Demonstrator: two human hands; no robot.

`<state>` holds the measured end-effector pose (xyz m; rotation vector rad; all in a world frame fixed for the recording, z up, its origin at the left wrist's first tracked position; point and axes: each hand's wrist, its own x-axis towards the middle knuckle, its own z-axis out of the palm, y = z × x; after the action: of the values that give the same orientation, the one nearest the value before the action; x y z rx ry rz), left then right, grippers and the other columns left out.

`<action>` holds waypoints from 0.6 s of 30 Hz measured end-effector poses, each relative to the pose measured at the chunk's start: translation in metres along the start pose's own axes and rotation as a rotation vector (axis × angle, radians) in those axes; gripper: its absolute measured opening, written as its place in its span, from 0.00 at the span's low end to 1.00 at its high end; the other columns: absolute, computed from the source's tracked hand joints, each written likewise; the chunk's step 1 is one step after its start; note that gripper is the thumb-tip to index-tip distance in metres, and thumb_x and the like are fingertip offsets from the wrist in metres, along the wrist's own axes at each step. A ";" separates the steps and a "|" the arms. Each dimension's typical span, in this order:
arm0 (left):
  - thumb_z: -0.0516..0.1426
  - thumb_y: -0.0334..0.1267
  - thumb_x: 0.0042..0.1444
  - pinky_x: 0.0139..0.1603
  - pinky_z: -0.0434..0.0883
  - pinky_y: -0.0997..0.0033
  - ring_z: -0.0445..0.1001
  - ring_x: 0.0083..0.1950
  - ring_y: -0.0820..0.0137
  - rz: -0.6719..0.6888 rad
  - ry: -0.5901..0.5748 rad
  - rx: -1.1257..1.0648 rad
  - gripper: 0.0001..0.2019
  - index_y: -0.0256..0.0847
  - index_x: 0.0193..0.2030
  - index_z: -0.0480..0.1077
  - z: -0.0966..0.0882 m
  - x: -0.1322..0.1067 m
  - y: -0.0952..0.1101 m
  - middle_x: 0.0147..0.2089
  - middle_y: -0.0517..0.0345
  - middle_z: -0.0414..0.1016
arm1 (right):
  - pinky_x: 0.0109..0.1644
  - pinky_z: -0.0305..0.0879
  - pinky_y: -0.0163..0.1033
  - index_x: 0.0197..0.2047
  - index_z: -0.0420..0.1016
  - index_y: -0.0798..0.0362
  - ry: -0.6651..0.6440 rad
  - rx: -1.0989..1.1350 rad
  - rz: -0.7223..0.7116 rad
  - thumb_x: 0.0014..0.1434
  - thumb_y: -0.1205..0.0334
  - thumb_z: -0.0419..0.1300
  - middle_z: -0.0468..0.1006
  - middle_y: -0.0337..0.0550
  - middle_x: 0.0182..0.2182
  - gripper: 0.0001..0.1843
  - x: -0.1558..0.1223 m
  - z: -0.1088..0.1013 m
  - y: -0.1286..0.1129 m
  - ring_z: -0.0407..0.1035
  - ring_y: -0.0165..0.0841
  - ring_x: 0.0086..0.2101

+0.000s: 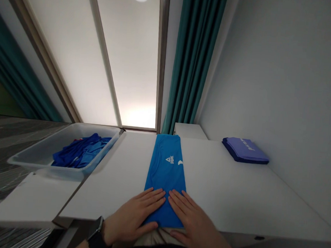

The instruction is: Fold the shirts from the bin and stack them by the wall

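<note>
A bright blue T-shirt [166,165], folded into a long narrow strip with a white logo, lies on the white table [234,193] and runs away from me. My left hand [135,214] rests flat on its near end with fingers stretched out; a dark watch sits on that wrist. My right hand [193,218] lies flat beside it on the same near end, fingers spread. The fingertips of both hands almost meet over the cloth. Neither hand grips anything.
A clear plastic bin [38,155] with crumpled blue garments [81,154] stands at the left on a lower white table [32,198]. A folded purple-blue stack [245,149] sits at the far right by the wall. Teal curtains and a window lie beyond.
</note>
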<state>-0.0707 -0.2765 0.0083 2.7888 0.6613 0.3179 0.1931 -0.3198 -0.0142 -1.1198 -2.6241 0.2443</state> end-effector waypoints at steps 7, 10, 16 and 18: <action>0.55 0.32 0.62 0.71 0.58 0.56 0.52 0.72 0.61 0.016 -0.008 0.200 0.36 0.40 0.73 0.42 0.018 -0.014 0.008 0.73 0.47 0.50 | 0.69 0.54 0.51 0.71 0.50 0.54 0.118 -0.119 -0.030 0.61 0.62 0.61 0.61 0.50 0.66 0.39 -0.005 0.015 -0.004 0.56 0.41 0.64; 0.50 0.23 0.63 0.70 0.60 0.59 0.54 0.71 0.62 0.065 0.026 0.282 0.31 0.37 0.72 0.48 0.025 -0.016 0.011 0.70 0.46 0.56 | 0.67 0.57 0.50 0.70 0.53 0.53 0.169 -0.162 -0.070 0.61 0.68 0.58 0.65 0.48 0.63 0.35 -0.010 0.020 -0.005 0.60 0.40 0.62; 0.54 0.31 0.62 0.67 0.65 0.61 0.60 0.69 0.60 0.050 -0.065 0.154 0.29 0.37 0.69 0.54 0.003 -0.011 0.030 0.68 0.47 0.61 | 0.61 0.64 0.46 0.63 0.65 0.53 0.188 -0.266 -0.121 0.64 0.72 0.52 0.73 0.46 0.58 0.25 -0.021 0.019 -0.009 0.68 0.39 0.56; 0.55 0.33 0.62 0.66 0.65 0.63 0.63 0.67 0.62 0.010 -0.107 0.065 0.27 0.39 0.68 0.57 -0.010 -0.005 0.036 0.67 0.49 0.64 | 0.57 0.66 0.44 0.60 0.69 0.52 0.146 -0.225 -0.110 0.64 0.69 0.54 0.75 0.46 0.56 0.21 -0.021 0.015 -0.010 0.70 0.40 0.54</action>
<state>-0.0632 -0.3085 0.0275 2.8481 0.6436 0.1506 0.1956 -0.3419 -0.0296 -1.0117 -2.6181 -0.1539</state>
